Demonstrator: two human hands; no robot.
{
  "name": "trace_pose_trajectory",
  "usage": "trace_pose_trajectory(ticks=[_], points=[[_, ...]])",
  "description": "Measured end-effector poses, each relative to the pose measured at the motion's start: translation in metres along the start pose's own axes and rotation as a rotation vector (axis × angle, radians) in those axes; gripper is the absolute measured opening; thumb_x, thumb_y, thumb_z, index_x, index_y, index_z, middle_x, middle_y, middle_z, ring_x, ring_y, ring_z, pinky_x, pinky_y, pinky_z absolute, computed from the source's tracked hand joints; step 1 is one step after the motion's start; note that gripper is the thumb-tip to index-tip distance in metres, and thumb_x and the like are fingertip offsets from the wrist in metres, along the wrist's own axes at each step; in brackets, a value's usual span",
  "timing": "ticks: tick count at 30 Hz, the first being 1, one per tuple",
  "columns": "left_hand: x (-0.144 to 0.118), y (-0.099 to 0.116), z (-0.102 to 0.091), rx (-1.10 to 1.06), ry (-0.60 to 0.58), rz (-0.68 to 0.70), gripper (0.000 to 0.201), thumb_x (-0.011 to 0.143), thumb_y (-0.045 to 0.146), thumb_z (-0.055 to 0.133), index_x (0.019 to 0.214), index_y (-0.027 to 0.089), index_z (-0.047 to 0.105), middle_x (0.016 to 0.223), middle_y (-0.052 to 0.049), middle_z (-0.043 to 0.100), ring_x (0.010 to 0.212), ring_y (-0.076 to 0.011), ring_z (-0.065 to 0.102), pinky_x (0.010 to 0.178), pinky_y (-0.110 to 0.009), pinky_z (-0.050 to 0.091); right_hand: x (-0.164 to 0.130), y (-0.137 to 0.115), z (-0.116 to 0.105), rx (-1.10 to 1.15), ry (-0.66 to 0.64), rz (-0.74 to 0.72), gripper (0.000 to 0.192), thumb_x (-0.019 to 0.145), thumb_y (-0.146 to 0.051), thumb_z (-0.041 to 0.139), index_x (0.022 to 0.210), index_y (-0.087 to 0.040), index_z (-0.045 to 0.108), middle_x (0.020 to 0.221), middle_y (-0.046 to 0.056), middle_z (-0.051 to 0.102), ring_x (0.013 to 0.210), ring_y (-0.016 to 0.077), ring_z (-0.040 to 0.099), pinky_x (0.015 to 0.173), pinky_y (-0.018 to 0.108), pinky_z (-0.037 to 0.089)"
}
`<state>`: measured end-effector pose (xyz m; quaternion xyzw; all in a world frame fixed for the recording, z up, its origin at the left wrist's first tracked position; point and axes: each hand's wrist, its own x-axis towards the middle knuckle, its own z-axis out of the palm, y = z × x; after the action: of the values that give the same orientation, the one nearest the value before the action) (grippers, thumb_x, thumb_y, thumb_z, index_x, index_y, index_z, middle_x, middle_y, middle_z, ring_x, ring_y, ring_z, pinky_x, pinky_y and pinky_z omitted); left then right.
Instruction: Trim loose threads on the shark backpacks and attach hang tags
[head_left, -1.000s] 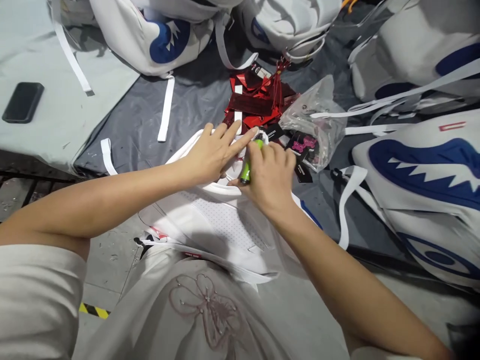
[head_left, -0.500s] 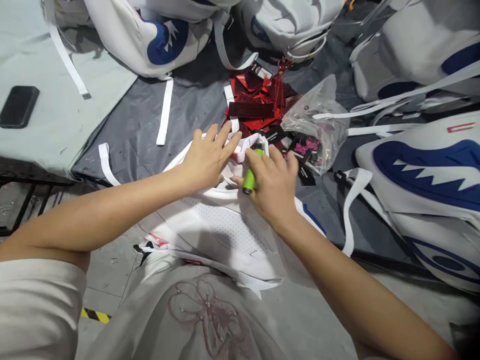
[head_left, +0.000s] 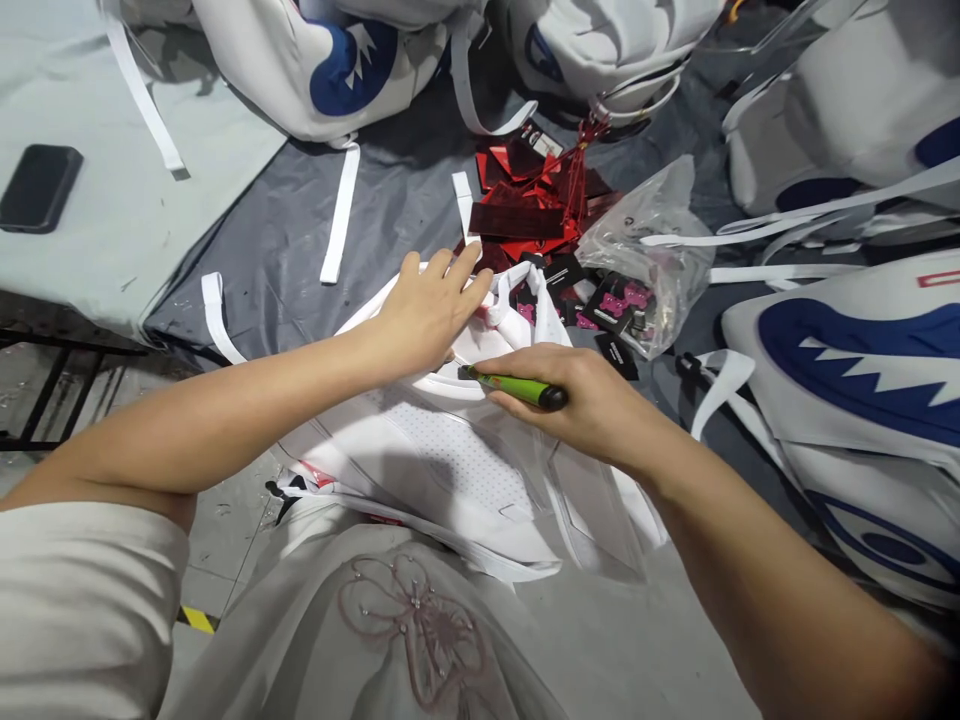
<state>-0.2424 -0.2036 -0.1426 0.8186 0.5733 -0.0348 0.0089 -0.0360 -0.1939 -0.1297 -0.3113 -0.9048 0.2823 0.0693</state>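
A white backpack with a dotted mesh panel lies in front of me, against my clothing. Across its top rests my left hand, fingers stretched out and spread, the thumb mostly hidden. My right hand is closed around a slim green tool with black ends. The tool lies almost level, its dark tip pointing left at the backpack's white rim; its exact kind is unclear. Just beyond the tip are a white strap loop and a small red patch.
Red tags with red cords lie beyond the backpack. Beside them is a clear plastic bag near pink charms on black cards. More white-and-blue backpacks stand right and behind. A black phone lies far left.
My right hand has turned and moved slightly right and down, swinging the green tool from upright to nearly level. My left hand stays on the backpack. The view has shifted slightly.
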Motion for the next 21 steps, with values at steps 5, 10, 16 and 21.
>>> trace_pose_trajectory(ticks=[5, 10, 16, 21], points=[[0.003, -0.005, 0.002, -0.019, -0.011, 0.017, 0.086, 0.083, 0.037, 0.067, 0.154, 0.019, 0.021, 0.165, -0.018, 0.015, 0.138, -0.0395, 0.034, 0.107, -0.052, 0.033, 0.007, -0.008, 0.004, -0.185, -0.016, -0.050, 0.029, 0.088, -0.023, 0.062, 0.113, -0.021, 0.075, 0.097, 0.006, 0.075, 0.087, 0.0230, 0.068, 0.075, 0.033, 0.050], [0.002, -0.008, 0.001, -0.024, -0.016, 0.032, 0.086, 0.082, 0.034, 0.067, 0.153, 0.017, 0.022, 0.164, -0.019, 0.015, 0.137, -0.0393, 0.035, 0.107, -0.051, 0.033, 0.013, -0.019, 0.002, -0.296, -0.078, -0.007, 0.029, 0.087, -0.022, 0.062, 0.113, -0.021, 0.076, 0.089, 0.007, 0.074, 0.080, 0.0219, 0.067, 0.069, 0.031, 0.047], [0.001, -0.011, 0.000, -0.047, -0.007, 0.056, 0.084, 0.082, 0.033, 0.067, 0.153, 0.016, 0.026, 0.164, -0.019, 0.016, 0.136, -0.0391, 0.036, 0.105, -0.049, 0.034, 0.017, -0.027, -0.004, -0.354, -0.149, 0.030, 0.029, 0.088, -0.023, 0.062, 0.114, -0.023, 0.075, 0.090, 0.007, 0.075, 0.081, 0.0214, 0.067, 0.067, 0.029, 0.044], [0.001, -0.012, 0.000, -0.050, -0.012, 0.060, 0.081, 0.083, 0.032, 0.065, 0.153, 0.016, 0.026, 0.164, -0.019, 0.018, 0.135, -0.0383, 0.037, 0.104, -0.048, 0.035, 0.017, -0.033, -0.003, -0.400, -0.153, 0.055, 0.027, 0.088, -0.023, 0.061, 0.110, -0.024, 0.076, 0.088, 0.007, 0.075, 0.080, 0.0216, 0.067, 0.068, 0.029, 0.043]])
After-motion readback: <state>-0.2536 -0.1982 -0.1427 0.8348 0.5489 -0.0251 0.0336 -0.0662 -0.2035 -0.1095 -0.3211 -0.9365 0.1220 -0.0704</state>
